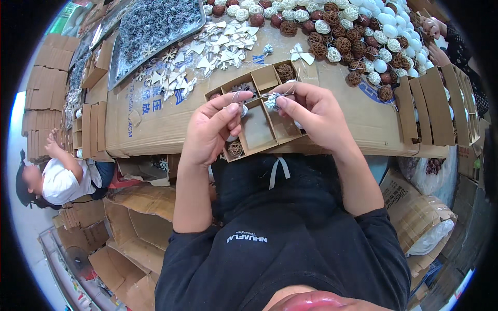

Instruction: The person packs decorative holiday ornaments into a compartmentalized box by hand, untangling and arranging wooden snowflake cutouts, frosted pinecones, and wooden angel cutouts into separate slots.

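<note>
Low over a divided cardboard box [259, 133], my right hand [316, 115] pinches a small frosted pinecone ornament [271, 102] between thumb and forefinger. My left hand [213, 127] is closed at thumb and forefinger on a thin string loop [237, 97]. Another whitish pinecone [244, 110] hangs right by the left fingertips. Inside the box, a brown wicker ball [235, 149] lies in the near left compartment and a second brown ball [285, 72] in a far one. A grey snowflake piece [241, 88] sits behind my left fingers. My hands cover some compartments.
Beyond the box lie a heap of white wooden cutouts [223, 44], a metal tray [115, 62] of frosted pinecones and piled brown and white balls [358, 39]. More divided boxes [436, 106] stand at right. Co-workers sit at left [67, 173] and far right [438, 41].
</note>
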Tool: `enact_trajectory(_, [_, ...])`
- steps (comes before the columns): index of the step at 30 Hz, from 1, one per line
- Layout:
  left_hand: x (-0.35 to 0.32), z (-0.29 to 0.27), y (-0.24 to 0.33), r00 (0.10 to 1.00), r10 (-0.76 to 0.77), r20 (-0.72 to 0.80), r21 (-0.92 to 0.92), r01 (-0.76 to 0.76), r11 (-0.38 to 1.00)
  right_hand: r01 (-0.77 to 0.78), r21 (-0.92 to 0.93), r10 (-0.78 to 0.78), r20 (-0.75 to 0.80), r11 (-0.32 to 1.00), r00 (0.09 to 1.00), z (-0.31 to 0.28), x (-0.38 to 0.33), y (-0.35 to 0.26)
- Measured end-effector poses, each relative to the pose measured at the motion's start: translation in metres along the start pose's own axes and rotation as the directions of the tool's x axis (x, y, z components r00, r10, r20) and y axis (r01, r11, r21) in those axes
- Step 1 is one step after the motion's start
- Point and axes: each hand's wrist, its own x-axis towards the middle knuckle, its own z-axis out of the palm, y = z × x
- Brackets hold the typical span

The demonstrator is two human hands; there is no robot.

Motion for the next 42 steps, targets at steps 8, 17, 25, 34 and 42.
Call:
enact_trajectory(8, [-0.002,0.003,0.008,0.987,0.152,-0.044,0.486,-0.112,0.867,-0.020,0.021,0.020,0.000,1.000,1.000,0.003,-0.001,-0.006])
enact_trajectory(17, [-0.018,0.019,0.023,0.925,0.379,0.039,0.528,-0.341,0.778,-0.036,0.017,0.036,-0.005,0.999,0.999,0.002,-0.001,-0.005])
enact_trajectory(25, [-0.019,0.012,0.016,0.994,0.094,-0.063,0.130,-0.085,0.988,-0.028,0.020,0.028,-0.005,0.999,1.000,0.004,-0.002,-0.010])
enact_trajectory(34, [-0.011,0.012,-0.001,0.837,0.543,0.068,0.602,-0.468,0.647,-0.037,0.039,0.037,-0.007,0.999,0.999,0.004,-0.003,-0.007])
enact_trajectory(42, [-0.012,0.020,-0.004,0.996,0.081,-0.029,-0.170,-0.085,0.982,-0.025,0.047,0.025,-0.002,0.999,1.000,0.008,-0.003,-0.003])
